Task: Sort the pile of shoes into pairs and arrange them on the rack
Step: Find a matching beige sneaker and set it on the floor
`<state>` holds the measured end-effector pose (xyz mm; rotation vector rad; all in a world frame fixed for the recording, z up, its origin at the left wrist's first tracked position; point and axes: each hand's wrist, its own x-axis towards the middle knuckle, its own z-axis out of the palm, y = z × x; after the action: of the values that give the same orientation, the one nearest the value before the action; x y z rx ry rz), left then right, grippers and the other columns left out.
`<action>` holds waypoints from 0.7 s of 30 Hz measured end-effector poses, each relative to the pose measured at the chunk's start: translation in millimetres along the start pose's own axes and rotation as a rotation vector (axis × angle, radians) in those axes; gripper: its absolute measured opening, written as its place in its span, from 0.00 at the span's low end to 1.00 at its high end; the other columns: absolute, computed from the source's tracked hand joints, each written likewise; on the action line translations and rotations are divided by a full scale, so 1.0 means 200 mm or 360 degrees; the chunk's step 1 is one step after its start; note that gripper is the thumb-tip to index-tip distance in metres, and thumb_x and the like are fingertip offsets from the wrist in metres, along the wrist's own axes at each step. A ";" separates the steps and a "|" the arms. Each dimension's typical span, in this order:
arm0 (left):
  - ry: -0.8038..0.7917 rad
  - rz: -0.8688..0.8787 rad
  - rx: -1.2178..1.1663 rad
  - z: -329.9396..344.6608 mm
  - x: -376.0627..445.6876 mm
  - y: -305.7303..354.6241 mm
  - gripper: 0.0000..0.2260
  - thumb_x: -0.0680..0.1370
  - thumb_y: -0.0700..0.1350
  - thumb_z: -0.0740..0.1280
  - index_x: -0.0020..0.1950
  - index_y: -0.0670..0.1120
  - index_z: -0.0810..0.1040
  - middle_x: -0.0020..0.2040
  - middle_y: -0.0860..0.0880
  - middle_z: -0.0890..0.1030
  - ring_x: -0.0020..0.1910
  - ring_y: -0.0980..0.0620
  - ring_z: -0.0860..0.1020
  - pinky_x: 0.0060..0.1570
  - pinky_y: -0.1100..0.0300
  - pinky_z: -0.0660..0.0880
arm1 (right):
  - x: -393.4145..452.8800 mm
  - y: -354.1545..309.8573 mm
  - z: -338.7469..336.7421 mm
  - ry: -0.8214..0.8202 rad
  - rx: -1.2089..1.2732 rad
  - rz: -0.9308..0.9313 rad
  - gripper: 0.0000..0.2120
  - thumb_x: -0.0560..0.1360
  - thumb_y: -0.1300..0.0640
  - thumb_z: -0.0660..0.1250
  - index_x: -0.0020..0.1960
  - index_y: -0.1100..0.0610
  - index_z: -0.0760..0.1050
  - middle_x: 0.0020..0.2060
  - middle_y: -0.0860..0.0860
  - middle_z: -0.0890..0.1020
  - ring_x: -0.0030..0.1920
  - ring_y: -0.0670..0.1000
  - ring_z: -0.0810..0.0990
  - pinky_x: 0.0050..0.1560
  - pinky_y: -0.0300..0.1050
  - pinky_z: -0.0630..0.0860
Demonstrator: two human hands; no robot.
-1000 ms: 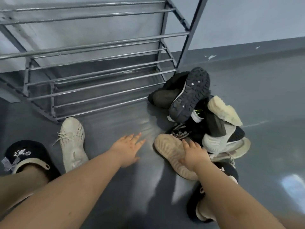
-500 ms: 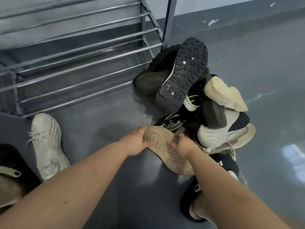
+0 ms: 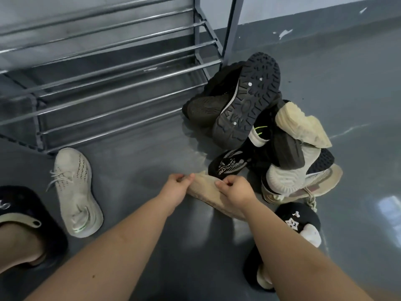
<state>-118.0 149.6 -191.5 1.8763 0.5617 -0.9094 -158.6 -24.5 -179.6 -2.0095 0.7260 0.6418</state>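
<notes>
A beige knit sneaker [image 3: 206, 187] lies sole-up at the near edge of the shoe pile [image 3: 271, 131]. My left hand [image 3: 175, 190] pinches its toe end, and my right hand [image 3: 234, 190] grips its middle. A matching beige sneaker [image 3: 76, 190] stands upright on the floor to the left, apart from the pile. The pile holds black and cream shoes, with a black lugged sole [image 3: 247, 101] on top. The grey metal rack [image 3: 108, 68] stands behind, its bars bare.
My feet in black clogs sit at the lower left [image 3: 21, 216] and lower right [image 3: 297, 222]. The grey floor [image 3: 358, 94] stretches to the right of the pile, with the wall base behind. The rack's right post [image 3: 230, 31] rises close to the pile.
My left hand came over from the open floor and closed on the sneaker's toe. My right hand went from resting on its sole to gripping it. The view tilted down.
</notes>
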 end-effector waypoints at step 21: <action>-0.0202 0.0176 -0.1627 -0.85 -0.51 -0.04 0.06 0.79 0.38 0.61 0.54 0.43 0.75 0.48 0.43 0.79 0.46 0.48 0.78 0.45 0.51 0.78 | -0.61 -0.68 0.32 0.0270 -0.0653 -0.0870 0.23 0.77 0.41 0.61 0.65 0.54 0.75 0.61 0.52 0.78 0.65 0.52 0.72 0.67 0.46 0.66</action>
<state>-126.9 304.4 -68.5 0.9056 0.6639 -0.4945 -159.8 121.3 -51.7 -2.5208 0.1132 0.3095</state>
